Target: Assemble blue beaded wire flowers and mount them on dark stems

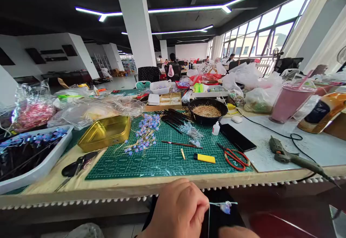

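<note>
My left hand (178, 209) is closed in front of the table edge, thumb and fingertips pressed together. From this pinch a thin pale-blue wrapped stem (216, 204) sticks out to the right. A small blue-violet flower (225, 207) hangs on it near its tip. A fine pale thread (209, 218) runs straight down from the same fingertips. Only a blurred part of my right hand (238, 232) shows at the bottom edge, below the flower; its fingers are hidden. Beyond the hands, a yellow lighter (205, 158) and a small gold clip (183, 154) lie on the green cutting mat (113, 166).
Red-handled scissors (235, 157), a black phone (238, 137) and a glue gun (294, 155) lie to the right. Blue flower sprigs (144, 133), a gold tin (105, 133) and a black bowl (207, 111) stand farther back. A white tray (61, 157) is at left.
</note>
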`<action>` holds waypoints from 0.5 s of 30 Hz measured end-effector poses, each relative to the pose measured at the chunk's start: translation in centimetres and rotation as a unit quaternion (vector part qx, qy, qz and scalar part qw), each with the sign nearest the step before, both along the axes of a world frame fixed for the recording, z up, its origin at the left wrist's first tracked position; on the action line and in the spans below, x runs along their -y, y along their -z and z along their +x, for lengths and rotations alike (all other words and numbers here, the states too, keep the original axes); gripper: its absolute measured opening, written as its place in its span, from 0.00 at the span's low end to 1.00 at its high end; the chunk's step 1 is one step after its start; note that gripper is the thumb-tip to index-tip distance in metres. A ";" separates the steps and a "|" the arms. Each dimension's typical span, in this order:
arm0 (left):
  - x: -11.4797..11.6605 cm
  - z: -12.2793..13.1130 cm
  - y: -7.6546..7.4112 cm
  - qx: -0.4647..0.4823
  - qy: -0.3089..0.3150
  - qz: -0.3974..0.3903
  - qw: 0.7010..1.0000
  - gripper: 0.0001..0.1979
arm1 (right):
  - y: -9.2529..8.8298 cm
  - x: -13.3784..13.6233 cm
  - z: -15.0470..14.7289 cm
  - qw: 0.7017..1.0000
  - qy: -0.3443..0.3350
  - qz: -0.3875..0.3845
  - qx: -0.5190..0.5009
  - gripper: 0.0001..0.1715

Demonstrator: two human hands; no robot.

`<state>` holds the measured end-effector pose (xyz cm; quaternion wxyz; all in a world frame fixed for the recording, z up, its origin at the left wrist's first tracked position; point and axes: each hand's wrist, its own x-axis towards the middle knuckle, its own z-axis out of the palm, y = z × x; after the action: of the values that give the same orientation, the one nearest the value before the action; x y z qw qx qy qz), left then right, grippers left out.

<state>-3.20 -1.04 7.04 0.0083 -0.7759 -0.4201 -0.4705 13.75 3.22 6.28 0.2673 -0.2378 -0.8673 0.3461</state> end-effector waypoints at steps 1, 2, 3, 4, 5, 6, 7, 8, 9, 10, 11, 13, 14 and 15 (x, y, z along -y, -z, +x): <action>0.1 0.1 0.2 -0.008 -0.004 -0.019 1.000 0.08 | -0.3 0.3 0.4 1.000 0.001 0.014 -0.004 0.21; 0.1 0.3 0.3 -0.013 -0.004 -0.038 0.999 0.08 | -0.9 0.1 0.8 1.000 0.016 0.020 -0.003 0.18; 0.3 0.6 0.4 -0.014 0.005 -0.053 0.999 0.07 | -1.6 -0.4 1.1 0.999 0.036 0.012 -0.003 0.16; 0.4 0.8 0.4 -0.010 0.023 -0.062 0.998 0.07 | -2.3 -1.2 1.3 0.998 0.057 -0.004 0.001 0.14; 0.5 0.9 0.3 0.000 0.043 -0.064 0.997 0.07 | -2.8 -2.0 1.3 0.995 0.080 -0.062 0.014 0.13; 0.6 0.9 0.2 0.013 0.060 -0.061 0.996 0.08 | -3.0 -2.7 1.2 0.991 0.077 -0.110 0.019 0.13; 0.7 0.7 0.1 0.029 0.064 -0.052 0.996 0.08 | -3.0 -3.1 1.0 0.987 0.066 -0.146 0.027 0.12; 0.7 0.4 0.0 0.045 0.046 -0.049 0.997 0.09 | -2.7 -3.2 0.6 0.984 0.047 -0.172 0.028 0.12; 0.7 0.1 -0.1 0.060 0.011 -0.053 0.997 0.09 | -2.2 -3.0 0.3 0.982 0.025 -0.185 0.021 0.13; 0.6 -0.2 -0.2 0.073 -0.025 -0.058 0.995 0.11 | -1.6 -2.5 -0.1 0.980 0.012 -0.197 0.009 0.15; 0.5 -0.5 -0.2 0.082 -0.054 -0.069 0.993 0.12 | -1.0 -1.9 -0.5 0.976 0.007 -0.218 -0.012 0.17; 0.3 -0.7 -0.1 0.095 -0.077 -0.111 0.986 0.10 | -0.2 -0.7 -1.1 0.963 0.014 -0.263 -0.061 0.20; 0.2 -0.7 0.0 0.099 -0.075 -0.135 0.983 0.08 | 0.0 -0.3 -1.3 0.956 0.022 -0.281 -0.079 0.21; 0.1 -0.5 0.1 0.101 -0.075 -0.157 0.979 0.07 | 0.0 0.0 -1.5 0.950 0.032 -0.295 -0.096 0.22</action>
<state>-3.70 -1.15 6.89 -0.1215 -0.6823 -0.5443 -0.4727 12.24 3.22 6.27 0.2776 -0.2991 -0.6888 0.5992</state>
